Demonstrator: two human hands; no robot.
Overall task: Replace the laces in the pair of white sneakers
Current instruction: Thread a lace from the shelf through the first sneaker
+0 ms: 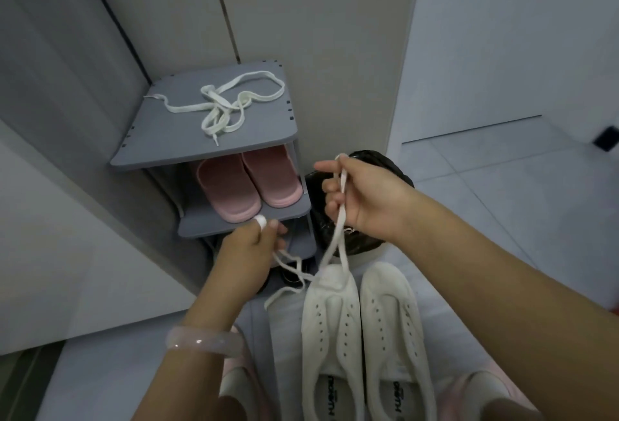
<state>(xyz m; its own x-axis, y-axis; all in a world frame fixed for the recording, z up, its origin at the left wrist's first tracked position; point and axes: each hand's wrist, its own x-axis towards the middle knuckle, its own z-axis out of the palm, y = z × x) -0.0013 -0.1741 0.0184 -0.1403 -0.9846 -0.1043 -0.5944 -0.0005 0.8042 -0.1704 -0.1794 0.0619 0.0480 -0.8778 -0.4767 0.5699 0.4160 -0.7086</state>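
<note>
Two white sneakers lie side by side on the floor, toes away from me, the left one [330,326] and the right one [392,323], both with bare eyelets. A white lace [338,229] runs from the left sneaker's toe area up into my right hand [365,199], which grips its upper loop. My left hand [249,249] pinches another stretch of the same lace, which trails down beside the sneaker. A second white lace [231,102] lies tangled on top of the grey shoe rack [160,139].
Pink slippers [248,182] sit on the rack's middle shelf. A black plastic bag [335,229] stands just right of the rack, behind my right hand. Cabinet doors rise behind the rack; tiled floor extends to the right. My feet in pink slippers [469,390] show at the bottom.
</note>
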